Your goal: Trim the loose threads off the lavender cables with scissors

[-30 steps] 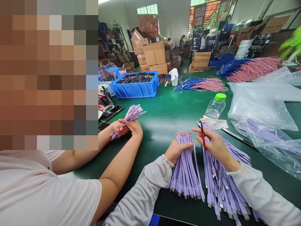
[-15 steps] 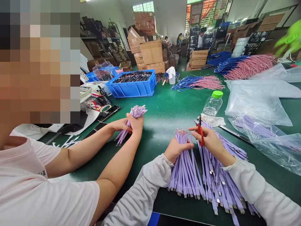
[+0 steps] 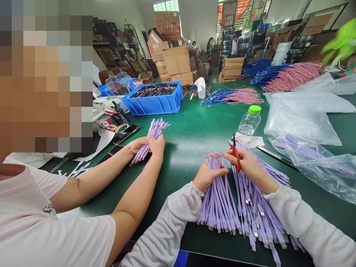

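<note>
Green bench (image 3: 191, 128), cartons behind its far edge. Near edge: left hand (image 3: 208, 176) grips purple cable bundle (image 3: 218, 204), wire ends up; right hand (image 3: 250, 167) holds red-handled scissors (image 3: 236, 157) just beside.

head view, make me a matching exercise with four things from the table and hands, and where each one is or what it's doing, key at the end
1. red-handled scissors with dark blades
2. clear jar with green lid
3. blue plastic crate
4. upright bundle of flat purple cables

A. filled with thin black cables
B. gathered in the left hand
C. beside a crumpled white cloth
D. held in the right hand

Pairs: 1-D, 2-C, 3-A, 4-B
</note>
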Demonstrator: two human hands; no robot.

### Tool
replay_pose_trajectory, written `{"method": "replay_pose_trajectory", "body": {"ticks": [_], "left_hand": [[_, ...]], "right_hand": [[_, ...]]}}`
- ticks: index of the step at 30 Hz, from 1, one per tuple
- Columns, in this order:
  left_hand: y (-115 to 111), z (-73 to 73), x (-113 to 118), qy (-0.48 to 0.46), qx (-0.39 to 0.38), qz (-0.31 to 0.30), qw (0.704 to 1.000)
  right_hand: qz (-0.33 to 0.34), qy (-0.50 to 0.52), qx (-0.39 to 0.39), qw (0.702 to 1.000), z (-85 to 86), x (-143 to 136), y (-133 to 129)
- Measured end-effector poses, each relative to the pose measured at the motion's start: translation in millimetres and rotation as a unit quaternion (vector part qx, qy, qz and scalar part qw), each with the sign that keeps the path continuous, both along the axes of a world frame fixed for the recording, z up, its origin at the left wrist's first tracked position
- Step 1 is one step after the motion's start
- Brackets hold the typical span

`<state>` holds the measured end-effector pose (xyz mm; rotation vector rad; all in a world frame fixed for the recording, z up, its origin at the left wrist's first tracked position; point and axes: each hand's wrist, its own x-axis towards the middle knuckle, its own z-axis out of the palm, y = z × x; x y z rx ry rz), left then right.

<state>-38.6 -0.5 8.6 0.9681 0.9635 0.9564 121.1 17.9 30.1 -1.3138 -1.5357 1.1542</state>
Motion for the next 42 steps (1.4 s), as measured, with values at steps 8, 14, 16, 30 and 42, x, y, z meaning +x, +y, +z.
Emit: {"method": "replay_pose_trajectory", "body": {"ticks": [8,14,16,30,42], "left_hand": [[-2,0.4,-5,-0.078,-0.112,-0.013,0.991],[-2,2.3,-7,-0.103,-0.127,0.054,0.985],[-1,3.4,-7,-0.11,-0.125,0.075,0.983],[-2,8.1,-9,-0.169,-0.15,0.072,0.971],[-1,5.7,-11,-0.197,-0.162,0.06,0.965]], "right_hand": [[-0.052,-0.289,0.177,0.939,-9.4,26,12],[-0.056,-0.4,0.349,0.846,-20.0,28,3],[-0.048,-0.384,0.352,0.852,-21.2,25,0],[-0.069,-0.491,0.389,0.777,-18.2,28,-4],[-0.075,-0.515,0.403,0.753,-19.9,29,-5]]}}
